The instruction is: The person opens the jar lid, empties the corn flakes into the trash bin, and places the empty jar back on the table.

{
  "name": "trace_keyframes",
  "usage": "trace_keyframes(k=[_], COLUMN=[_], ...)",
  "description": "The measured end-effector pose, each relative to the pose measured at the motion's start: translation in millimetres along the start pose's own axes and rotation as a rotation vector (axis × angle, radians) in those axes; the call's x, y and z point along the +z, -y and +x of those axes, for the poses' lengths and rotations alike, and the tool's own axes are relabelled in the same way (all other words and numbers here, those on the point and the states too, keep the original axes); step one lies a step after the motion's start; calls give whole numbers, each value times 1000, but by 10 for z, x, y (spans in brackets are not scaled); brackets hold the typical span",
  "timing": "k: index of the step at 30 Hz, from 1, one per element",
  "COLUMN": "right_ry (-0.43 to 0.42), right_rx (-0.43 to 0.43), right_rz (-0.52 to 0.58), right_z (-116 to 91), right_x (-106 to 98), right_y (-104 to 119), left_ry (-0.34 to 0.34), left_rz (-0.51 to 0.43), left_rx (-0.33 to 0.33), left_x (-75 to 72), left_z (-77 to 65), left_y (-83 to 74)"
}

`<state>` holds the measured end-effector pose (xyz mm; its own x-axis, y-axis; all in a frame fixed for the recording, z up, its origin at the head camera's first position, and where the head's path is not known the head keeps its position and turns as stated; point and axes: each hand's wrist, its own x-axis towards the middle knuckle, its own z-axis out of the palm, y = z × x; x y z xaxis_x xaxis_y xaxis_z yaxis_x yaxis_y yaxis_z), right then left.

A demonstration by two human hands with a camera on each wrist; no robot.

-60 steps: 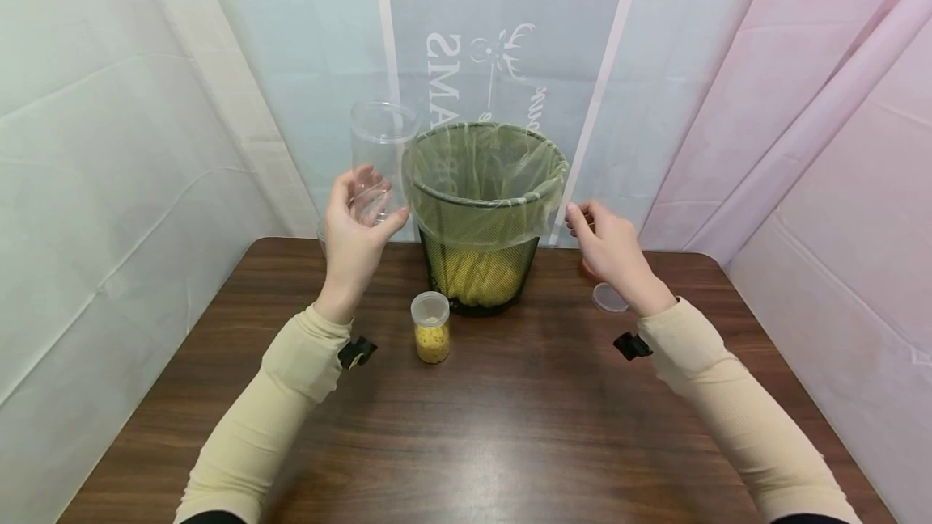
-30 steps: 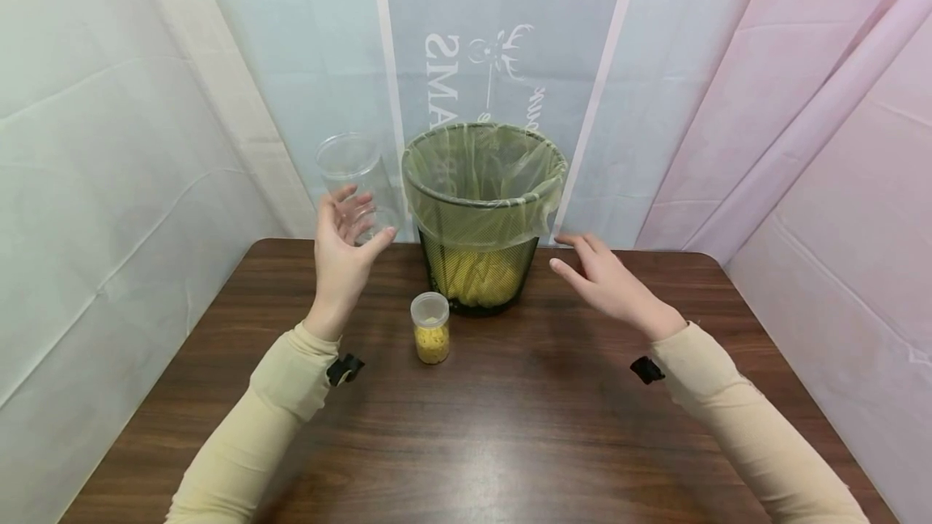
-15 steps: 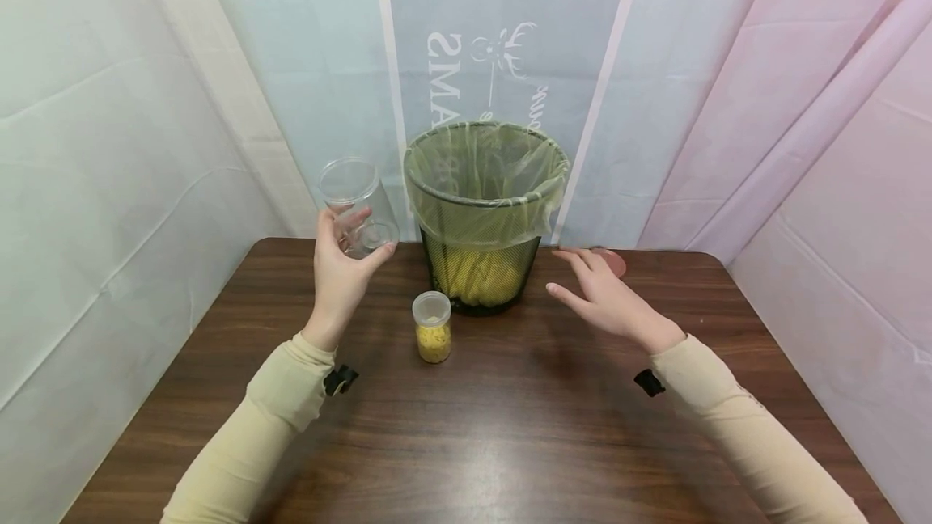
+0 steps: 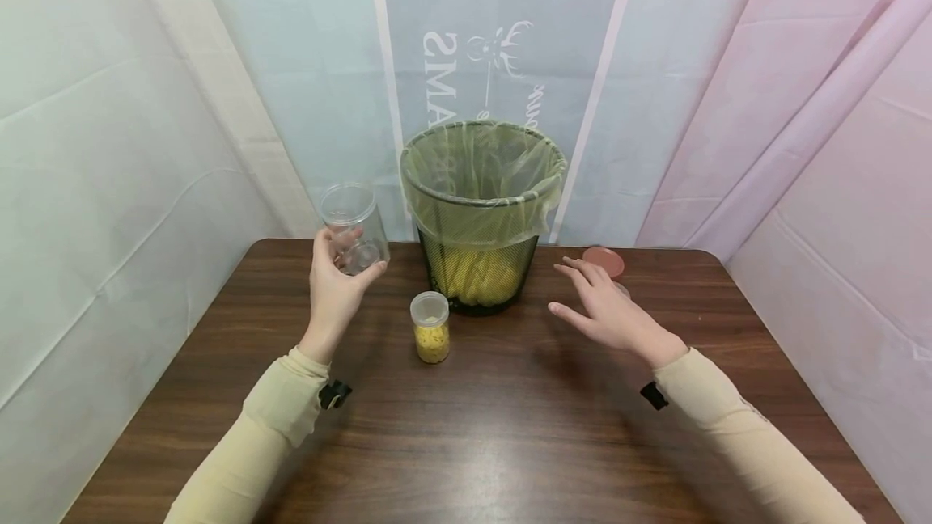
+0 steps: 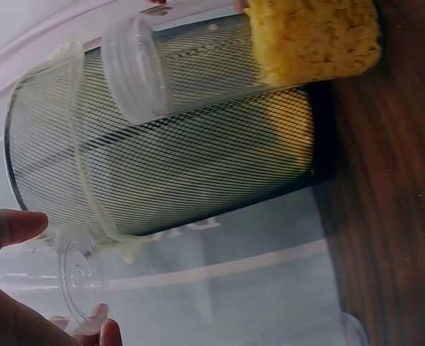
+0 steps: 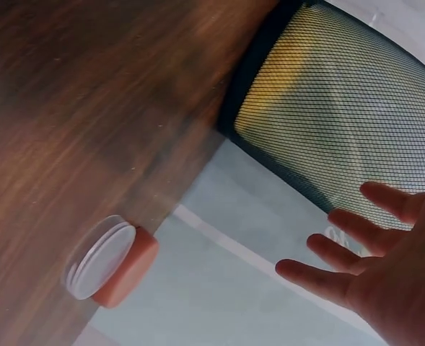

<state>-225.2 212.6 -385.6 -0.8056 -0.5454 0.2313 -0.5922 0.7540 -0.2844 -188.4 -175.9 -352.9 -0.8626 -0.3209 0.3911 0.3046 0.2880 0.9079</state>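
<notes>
My left hand (image 4: 336, 293) grips a clear plastic jar (image 4: 373, 233) by its lower part, left of the bin. The jar leans a little, its round mouth up, and I see nothing inside it. In the left wrist view the thumb and fingertips lie around the base of this jar (image 5: 79, 277). A smaller clear jar (image 4: 433, 341), partly filled with yellow bits, stands on the table between the hands. My right hand (image 4: 612, 318) hovers right of the bin, fingers spread and holding nothing; the right wrist view shows the same hand (image 6: 400, 259) with its fingers apart.
A black mesh bin (image 4: 476, 229) with a translucent liner stands at the back middle, something yellow showing low inside. Beyond the right hand lie a reddish round piece (image 4: 604, 259) and clear lids (image 6: 105, 261). Fabric walls surround the brown wooden table (image 4: 480, 435).
My left hand has lowered the clear jar towards the table and slightly left. The right hand, curled beside the bin's rim before, has come down and spread its fingers; the reddish piece now shows more.
</notes>
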Motion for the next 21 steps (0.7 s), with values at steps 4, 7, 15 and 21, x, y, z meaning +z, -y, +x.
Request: trace_keyframes(k=[4,7,15,21], right_ry=[0,-3,-4,1], right_rx=[-39,-63,-96,-85], right_rz=[0,-8,-29,-43], right_z=[-51,-91,-214,-312], right_x=[28,47,89,95], right_y=[-21,-35,-56,-69], left_ry=[-9,-9,-28,-37], left_rz=[22,47,173,230], left_rx=[-5,-12,-17,-32], left_x=[-20,-43,-101,-151], left_z=[-18,-35,-53,-53], left_y=[93,133,227,323])
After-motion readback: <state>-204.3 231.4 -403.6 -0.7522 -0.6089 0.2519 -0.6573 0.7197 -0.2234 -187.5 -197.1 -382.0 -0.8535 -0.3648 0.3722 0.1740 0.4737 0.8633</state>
